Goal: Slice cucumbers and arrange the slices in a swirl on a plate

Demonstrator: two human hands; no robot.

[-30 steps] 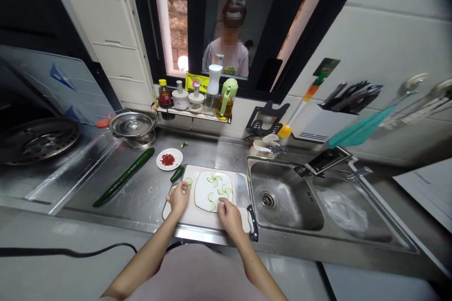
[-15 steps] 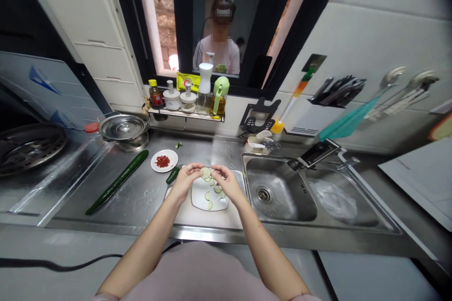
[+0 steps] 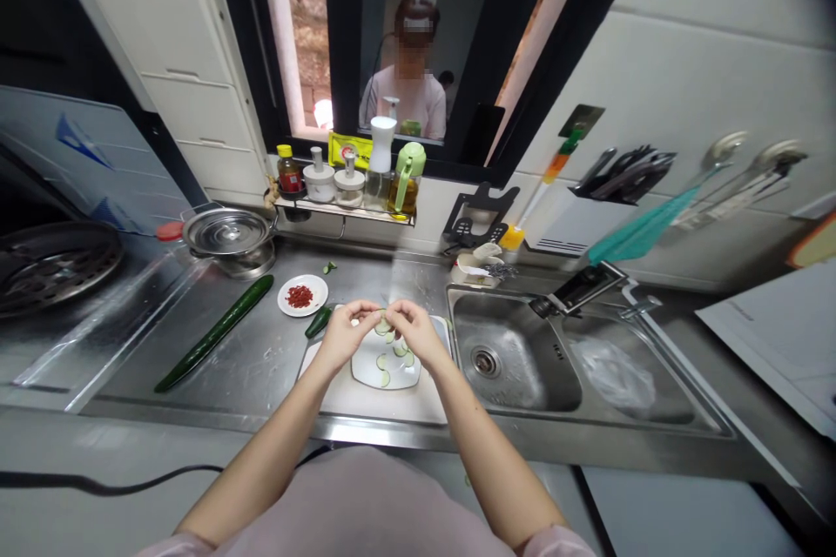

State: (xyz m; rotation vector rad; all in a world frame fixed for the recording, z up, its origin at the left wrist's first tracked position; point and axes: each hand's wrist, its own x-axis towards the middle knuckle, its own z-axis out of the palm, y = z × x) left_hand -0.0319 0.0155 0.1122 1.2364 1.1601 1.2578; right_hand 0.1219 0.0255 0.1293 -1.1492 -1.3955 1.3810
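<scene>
Over a white plate (image 3: 392, 374), my left hand (image 3: 346, 335) and my right hand (image 3: 416, 332) meet, fingertips close together. Both are closed in a pinch on a thin cucumber slice (image 3: 382, 326), partly covered by the fingers. Several pale green cucumber slices (image 3: 383, 362) lie on the plate below. Under the plate is a white cutting board (image 3: 326, 396). A short piece of cucumber (image 3: 318, 322) rests beside my left hand, at the board's upper left. Farther left lies a long whole cucumber (image 3: 215, 335).
A small white dish (image 3: 320, 288) of chopped red pieces stands behind the short cucumber piece. At the far left is a lidded steel pot (image 3: 230, 235). The sink (image 3: 522, 365) with a black faucet (image 3: 555, 300) is on the right. Seasoning bottles fill a wall rack (image 3: 346, 209).
My right hand's fingertips have moved left, closer to my left hand's, and now cover more of the cucumber slice. The view has shifted slightly.
</scene>
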